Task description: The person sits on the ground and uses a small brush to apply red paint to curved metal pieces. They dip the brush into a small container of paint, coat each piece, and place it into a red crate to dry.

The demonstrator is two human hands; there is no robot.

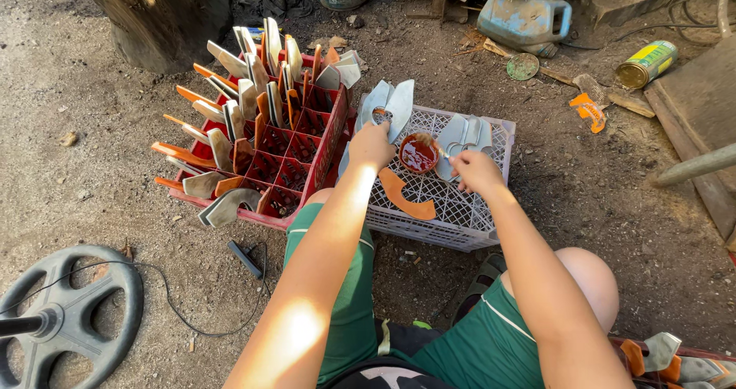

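Paint cup (pixel 418 154), filled with red-orange paint, stands on the upturned white crate (pixel 460 205), between the hands. A brush, seemingly, is pinched in the right hand (pixel 477 170) and dipped at the cup. A grey blade (pixel 387 107) is gripped by the left hand (pixel 372 145). Coating is judged underway; next, steady strokes along the bare metal are called for. Beyond, painted blades are stood in the red crate (pixel 326 140).

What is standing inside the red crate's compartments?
The red crate holds upright metal blades, grey and partly orange-painted. Their lower ends are hidden in the compartments; several front compartments look empty.
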